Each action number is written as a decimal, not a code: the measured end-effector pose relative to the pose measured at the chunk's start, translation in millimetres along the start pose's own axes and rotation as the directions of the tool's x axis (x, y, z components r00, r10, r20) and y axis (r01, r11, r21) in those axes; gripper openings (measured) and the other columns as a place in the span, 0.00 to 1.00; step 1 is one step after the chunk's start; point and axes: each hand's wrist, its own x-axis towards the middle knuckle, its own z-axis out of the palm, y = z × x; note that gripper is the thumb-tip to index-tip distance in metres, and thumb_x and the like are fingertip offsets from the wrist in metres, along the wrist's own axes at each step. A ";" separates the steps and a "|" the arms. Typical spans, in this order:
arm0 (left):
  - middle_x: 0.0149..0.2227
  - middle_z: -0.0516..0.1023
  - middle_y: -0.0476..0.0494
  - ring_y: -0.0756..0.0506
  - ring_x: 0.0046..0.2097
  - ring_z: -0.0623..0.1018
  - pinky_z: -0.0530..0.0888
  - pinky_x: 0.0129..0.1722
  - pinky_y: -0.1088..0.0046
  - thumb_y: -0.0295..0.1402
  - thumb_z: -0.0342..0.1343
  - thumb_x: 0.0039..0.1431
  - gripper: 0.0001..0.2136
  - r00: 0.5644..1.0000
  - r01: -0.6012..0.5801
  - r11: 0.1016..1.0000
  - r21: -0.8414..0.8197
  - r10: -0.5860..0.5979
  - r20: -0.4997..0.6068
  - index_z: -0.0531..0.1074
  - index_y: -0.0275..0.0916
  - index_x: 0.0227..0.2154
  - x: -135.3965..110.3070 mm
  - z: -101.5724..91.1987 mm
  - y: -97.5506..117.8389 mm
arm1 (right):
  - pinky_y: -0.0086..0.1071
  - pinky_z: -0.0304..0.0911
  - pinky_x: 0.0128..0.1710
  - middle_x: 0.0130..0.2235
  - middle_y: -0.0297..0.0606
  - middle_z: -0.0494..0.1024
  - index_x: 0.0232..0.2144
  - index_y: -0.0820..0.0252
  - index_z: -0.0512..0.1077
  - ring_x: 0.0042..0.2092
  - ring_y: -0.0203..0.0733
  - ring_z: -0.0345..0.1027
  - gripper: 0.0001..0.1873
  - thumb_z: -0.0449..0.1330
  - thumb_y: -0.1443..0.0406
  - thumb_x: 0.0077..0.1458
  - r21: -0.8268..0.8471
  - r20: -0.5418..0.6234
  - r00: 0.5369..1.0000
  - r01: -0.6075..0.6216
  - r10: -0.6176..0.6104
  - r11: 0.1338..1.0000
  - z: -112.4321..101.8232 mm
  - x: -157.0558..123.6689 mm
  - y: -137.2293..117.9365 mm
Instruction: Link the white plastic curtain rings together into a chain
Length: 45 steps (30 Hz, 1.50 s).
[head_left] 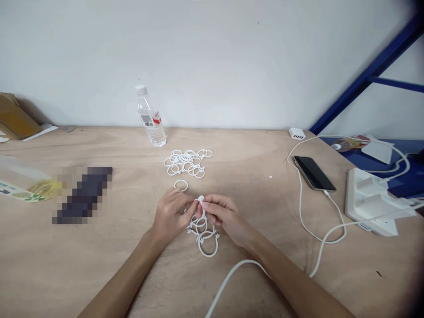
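Observation:
My left hand (171, 212) and my right hand (222, 215) meet at the middle of the wooden table (99, 265). Both pinch the same small white plastic ring (200, 204) between fingertips. Below the hands hangs a short chain of linked white rings (205, 236) that rests on the table. A single loose ring (181, 185) lies just beyond my left hand. Farther back lies a pile of several white rings (188, 162).
A clear water bottle (150, 117) stands near the wall. A phone (313, 173) with a white cable (318, 229) lies at the right, beside a white power strip (372, 201). A plastic bag (23, 185) lies at the left edge. A blue metal frame (367, 75) rises at the right.

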 end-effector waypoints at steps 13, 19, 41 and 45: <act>0.16 0.58 0.53 0.53 0.22 0.59 0.57 0.22 0.75 0.26 0.49 0.58 0.16 0.971 0.217 0.962 -0.168 -0.196 0.134 0.61 0.37 0.15 1.8 1.3 4.4 | 0.27 0.45 0.22 0.20 0.28 0.61 0.20 0.62 0.64 0.22 0.29 0.50 0.20 0.57 0.53 0.55 -0.053 0.080 0.994 0.080 -0.075 0.995 6.7 -3.4 5.6; 0.16 0.60 0.52 0.53 0.21 0.60 0.58 0.23 0.75 0.31 0.52 0.59 0.17 0.955 0.288 0.948 -0.134 -0.276 0.106 0.66 0.36 0.15 1.9 -1.9 1.2 | 0.28 0.51 0.25 0.22 0.31 0.65 0.21 0.61 0.65 0.25 0.31 0.55 0.20 0.56 0.53 0.56 -0.158 0.094 0.990 0.123 -0.109 0.980 6.7 -6.3 4.1; 0.44 0.76 0.42 0.41 0.46 0.72 0.69 0.49 0.59 0.31 0.54 0.55 0.07 0.896 0.238 0.944 0.226 -0.304 0.325 0.77 0.42 0.35 -6.3 -23.8 -51.7 | 0.36 0.62 0.38 0.29 0.37 0.75 0.27 0.58 0.75 0.35 0.40 0.66 0.04 0.63 0.64 0.52 -0.701 0.085 0.827 0.446 -0.556 0.557 -4.8 0.1 13.8; 0.41 0.77 0.42 0.43 0.44 0.74 0.71 0.47 0.64 0.35 0.54 0.58 0.07 0.916 0.276 0.958 0.078 -0.287 0.279 0.76 0.40 0.33 -0.2 -23.2 -36.0 | 0.36 0.61 0.39 0.35 0.39 0.76 0.33 0.58 0.74 0.38 0.41 0.67 0.05 0.58 0.64 0.56 -0.721 -0.088 0.829 0.329 -0.552 0.610 -8.0 0.9 10.6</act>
